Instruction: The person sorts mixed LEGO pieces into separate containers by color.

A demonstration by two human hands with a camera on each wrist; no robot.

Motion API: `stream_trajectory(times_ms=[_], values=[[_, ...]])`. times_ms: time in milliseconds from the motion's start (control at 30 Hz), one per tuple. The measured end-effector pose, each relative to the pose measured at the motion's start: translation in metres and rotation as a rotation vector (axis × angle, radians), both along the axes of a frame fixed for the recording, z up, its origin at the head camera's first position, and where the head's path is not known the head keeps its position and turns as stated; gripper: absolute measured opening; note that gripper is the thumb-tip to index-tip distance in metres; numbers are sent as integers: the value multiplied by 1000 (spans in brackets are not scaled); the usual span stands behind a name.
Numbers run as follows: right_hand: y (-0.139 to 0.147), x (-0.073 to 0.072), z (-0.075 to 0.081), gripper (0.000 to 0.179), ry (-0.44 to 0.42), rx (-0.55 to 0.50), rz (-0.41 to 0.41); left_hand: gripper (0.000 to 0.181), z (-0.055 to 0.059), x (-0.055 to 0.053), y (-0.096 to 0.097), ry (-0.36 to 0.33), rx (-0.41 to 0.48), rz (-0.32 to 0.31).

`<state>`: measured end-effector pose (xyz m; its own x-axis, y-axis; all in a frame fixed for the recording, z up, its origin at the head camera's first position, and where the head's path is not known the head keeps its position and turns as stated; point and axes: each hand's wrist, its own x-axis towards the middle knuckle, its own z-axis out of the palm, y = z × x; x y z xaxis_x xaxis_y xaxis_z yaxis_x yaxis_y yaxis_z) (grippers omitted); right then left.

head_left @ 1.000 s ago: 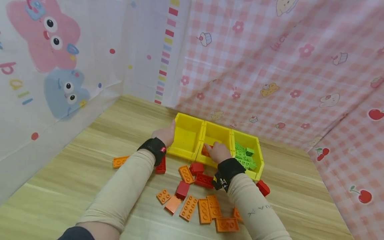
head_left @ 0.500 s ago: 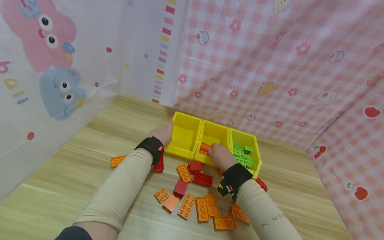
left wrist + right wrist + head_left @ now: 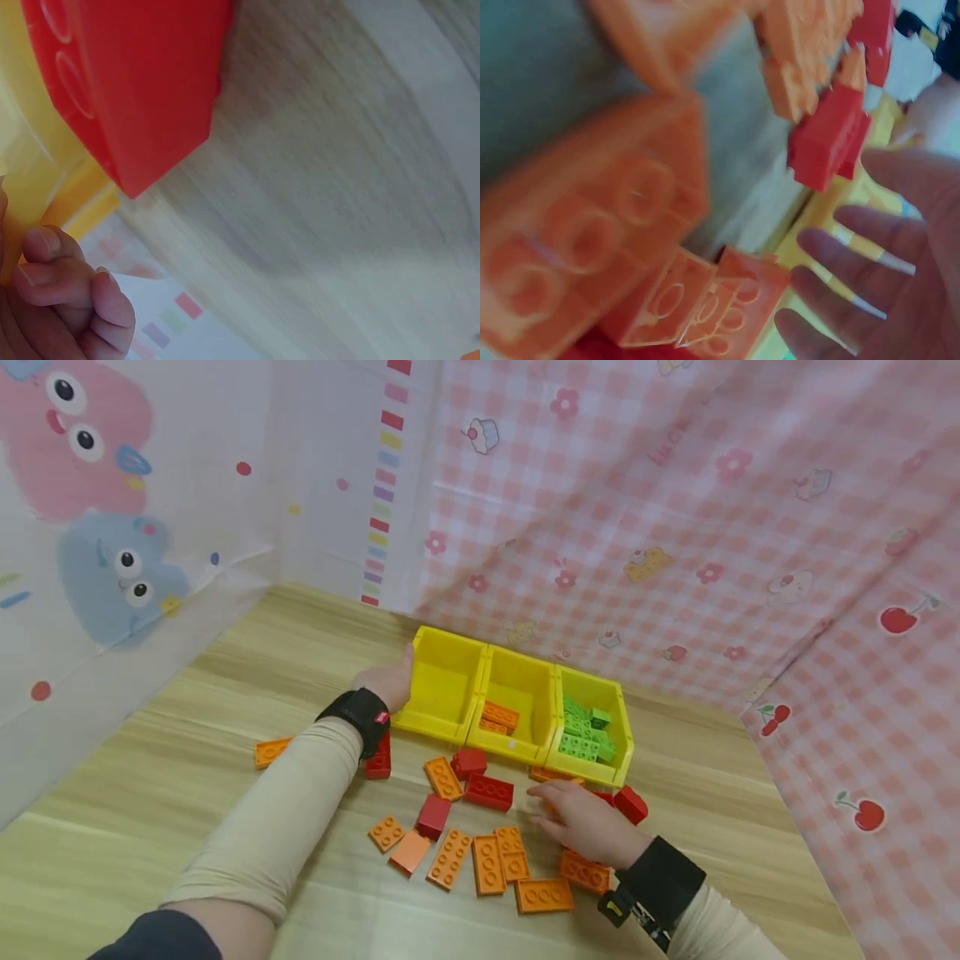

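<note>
My left hand (image 3: 386, 685) holds the left side wall of a row of three joined yellow bins (image 3: 442, 693). In the left wrist view its fingers (image 3: 56, 281) are curled against the yellow plastic, and a red toy brick (image 3: 157, 82) is close to the camera. My right hand (image 3: 592, 822) is over orange and red bricks in front of the bins, partly hiding them. The right wrist view shows its fingers (image 3: 870, 259) spread, holding nothing, with an orange brick (image 3: 592, 232) nearby. Orange bricks (image 3: 498, 716) lie in the middle bin, several green bricks (image 3: 585, 739) in the right one.
Several orange bricks (image 3: 448, 860) and red bricks (image 3: 489, 792) are scattered on the wooden table (image 3: 337, 893) before the bins. One orange brick (image 3: 272, 752) lies far left, beside my left forearm. Printed curtains (image 3: 525, 510) hang behind and along both sides.
My right hand has drawn out of the middle bin, leaving orange bricks there, and moved down and right over the loose bricks. My left hand stays at the bin's side. The view has shifted slightly.
</note>
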<state>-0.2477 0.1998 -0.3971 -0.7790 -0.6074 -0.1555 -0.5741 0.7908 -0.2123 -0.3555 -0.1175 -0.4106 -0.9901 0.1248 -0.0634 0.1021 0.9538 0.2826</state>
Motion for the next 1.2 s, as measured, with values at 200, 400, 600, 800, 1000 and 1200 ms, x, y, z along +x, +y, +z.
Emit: stream_trajectory(times_ms=[200, 400, 600, 800, 1000, 1200], values=[[6, 14, -3, 42, -13, 14, 116, 62, 2, 0, 1, 3, -10, 0], [-8, 24, -4, 48, -60, -9, 196, 64, 0, -1, -1, -9, 3, 13], [-22, 36, -13, 62, -57, 6, 368, 63, 3, 1, 1, -19, 17, 34], [-28, 34, -18, 61, -56, 38, 393, 64, 1, 0, 2, -9, 16, 49], [-32, 31, -18, 60, -55, 41, 398, 63, -2, -1, 0, 13, 8, 42], [-35, 23, -4, 59, -57, -9, 343, 62, -3, -2, 2, 18, 11, 45]])
